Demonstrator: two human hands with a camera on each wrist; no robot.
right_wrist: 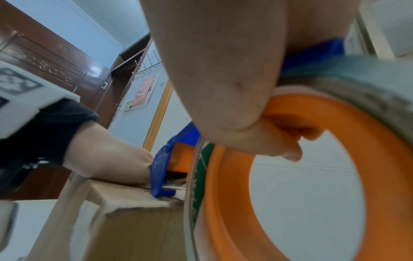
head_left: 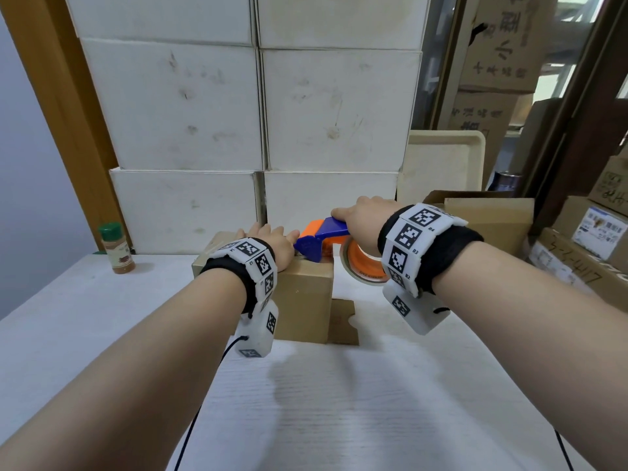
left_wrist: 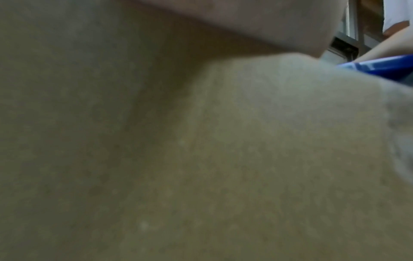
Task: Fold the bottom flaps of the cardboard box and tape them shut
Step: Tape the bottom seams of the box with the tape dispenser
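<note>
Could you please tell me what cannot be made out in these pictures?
- Seam on the box: head view, hidden by the left hand and tape dispenser.
- Left fingers: left wrist view, only blurred cardboard.
- Spice jar label: too small.

Cardboard box [head_left: 306, 300]: on the desk [head_left: 339, 402], at its middle, before the stacked cartons [head_left: 258, 107].
Left hand [head_left: 268, 243]: on the box's top.
Tape dispenser [head_left: 323, 237]: on the box's right top edge, just right of the left hand (its roll overhangs the box's right side).
Right hand [head_left: 365, 219]: on the dispenser.
Spice jar [head_left: 117, 248]: far left on the desk, well apart.
Tray [head_left: 441, 164]: behind, right, upright.
</note>
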